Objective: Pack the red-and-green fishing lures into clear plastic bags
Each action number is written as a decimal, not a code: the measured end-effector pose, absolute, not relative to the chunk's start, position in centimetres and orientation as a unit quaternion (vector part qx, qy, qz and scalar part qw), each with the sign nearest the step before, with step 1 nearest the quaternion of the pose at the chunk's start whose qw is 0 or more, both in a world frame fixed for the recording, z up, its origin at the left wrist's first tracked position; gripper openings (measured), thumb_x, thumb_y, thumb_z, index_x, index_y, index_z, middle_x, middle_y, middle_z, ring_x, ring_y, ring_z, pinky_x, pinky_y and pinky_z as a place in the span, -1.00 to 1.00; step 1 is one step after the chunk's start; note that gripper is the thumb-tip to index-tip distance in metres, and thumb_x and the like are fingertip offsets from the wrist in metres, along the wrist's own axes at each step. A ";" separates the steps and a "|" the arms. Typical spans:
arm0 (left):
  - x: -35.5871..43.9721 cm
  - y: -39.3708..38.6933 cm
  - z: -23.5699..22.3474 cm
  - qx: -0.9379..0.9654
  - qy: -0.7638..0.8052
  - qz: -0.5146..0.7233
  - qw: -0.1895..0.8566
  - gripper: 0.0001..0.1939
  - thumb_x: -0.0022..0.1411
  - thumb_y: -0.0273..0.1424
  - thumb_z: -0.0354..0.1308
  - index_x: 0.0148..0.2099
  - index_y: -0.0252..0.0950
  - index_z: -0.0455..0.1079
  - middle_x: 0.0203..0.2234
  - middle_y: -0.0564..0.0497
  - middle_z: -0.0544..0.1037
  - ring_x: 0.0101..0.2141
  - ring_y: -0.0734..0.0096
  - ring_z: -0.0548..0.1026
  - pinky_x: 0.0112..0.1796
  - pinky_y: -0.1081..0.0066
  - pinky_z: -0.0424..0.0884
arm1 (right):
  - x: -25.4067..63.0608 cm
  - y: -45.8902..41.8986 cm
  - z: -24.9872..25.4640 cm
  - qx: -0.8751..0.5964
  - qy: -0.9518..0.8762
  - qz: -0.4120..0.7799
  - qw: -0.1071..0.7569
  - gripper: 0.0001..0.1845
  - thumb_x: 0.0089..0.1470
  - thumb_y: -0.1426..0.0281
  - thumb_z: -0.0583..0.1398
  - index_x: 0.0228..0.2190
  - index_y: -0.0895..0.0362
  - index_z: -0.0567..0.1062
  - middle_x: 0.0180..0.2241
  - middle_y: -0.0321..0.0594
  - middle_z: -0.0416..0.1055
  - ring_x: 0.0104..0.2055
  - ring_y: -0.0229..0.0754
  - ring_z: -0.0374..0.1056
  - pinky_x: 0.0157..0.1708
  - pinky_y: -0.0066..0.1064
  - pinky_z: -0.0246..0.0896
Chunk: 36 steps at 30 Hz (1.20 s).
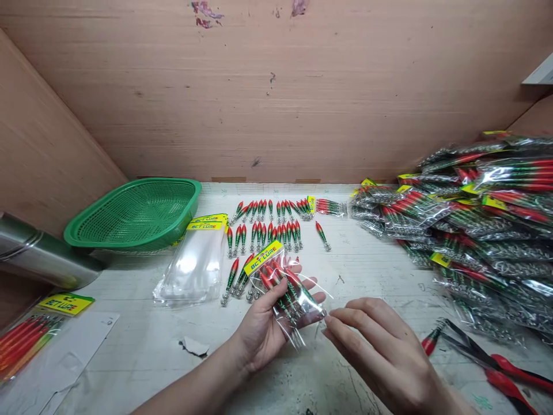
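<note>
My left hand (pixel 263 328) is closed around a clear plastic bag (pixel 280 282) with a yellow header card, filled with red and green squid-jig lures. My right hand (pixel 380 346) is beside it, its fingertips pinched together at the bag's lower open end near the lures' hooks. Just beyond the hands, loose red and green lures (pixel 268 222) lie in rows on the white table (pixel 142 340). A stack of empty clear bags (pixel 194 262) with yellow headers lies to the left of the rows.
A green plastic basket (pixel 138 213) sits at the back left, a steel flask (pixel 38 253) beside it. A large heap of filled lure bags (pixel 470 213) covers the right side. Red-handled scissors (pixel 496 363) lie at the right front. Another filled bag (pixel 30 331) lies front left.
</note>
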<state>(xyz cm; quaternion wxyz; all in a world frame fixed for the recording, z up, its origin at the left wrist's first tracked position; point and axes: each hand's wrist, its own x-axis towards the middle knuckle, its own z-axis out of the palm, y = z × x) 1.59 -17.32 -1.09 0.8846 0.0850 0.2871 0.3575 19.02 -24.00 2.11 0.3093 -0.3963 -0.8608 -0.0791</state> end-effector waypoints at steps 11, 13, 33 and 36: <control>1.7 -17.8 -0.9 0.086 0.285 0.335 0.894 -0.50 0.26 -0.36 0.06 0.23 -0.28 0.16 -0.07 -0.21 0.52 -0.15 0.06 0.54 -0.19 0.18 0.45 | 18.3 -23.5 1.6 -0.445 -0.814 -0.074 0.367 -0.86 0.06 0.63 0.14 -0.41 0.20 0.45 -0.46 -0.19 0.33 -0.38 -0.21 0.20 -0.39 -0.34 0.10; 1.7 -17.8 -1.0 0.087 0.283 0.337 0.894 -0.50 0.25 -0.36 0.07 0.23 -0.28 0.17 -0.07 -0.20 0.52 -0.14 0.05 0.54 -0.18 0.17 0.45 | 18.0 -23.3 1.7 -0.457 -0.803 -0.062 0.377 -0.88 0.04 0.62 0.17 -0.45 0.19 0.43 -0.47 -0.21 0.31 -0.40 -0.23 0.17 -0.39 -0.36 0.08; 1.6 -17.2 -0.4 0.089 0.344 0.339 0.871 -0.53 0.23 -0.48 0.07 0.19 -0.40 0.21 0.01 -0.26 0.47 -0.10 0.11 0.52 -0.16 0.23 0.52 | 34.1 -25.5 0.4 -0.568 -0.815 -0.013 0.114 -0.87 0.11 0.44 0.10 -0.31 0.09 0.45 -0.35 -0.17 0.42 -0.28 -0.13 0.32 -0.34 -0.31 0.27; 1.6 -17.1 -0.6 0.087 0.344 0.339 0.871 -0.57 0.23 -0.48 0.07 0.15 -0.43 0.24 0.01 -0.27 0.47 -0.11 0.10 0.53 -0.17 0.24 0.53 | 36.9 -27.4 -1.2 -0.562 -0.826 -0.019 0.039 -0.72 0.05 0.52 0.09 -0.18 0.09 0.44 -0.20 -0.12 0.44 -0.13 -0.08 0.31 -0.21 -0.25 0.30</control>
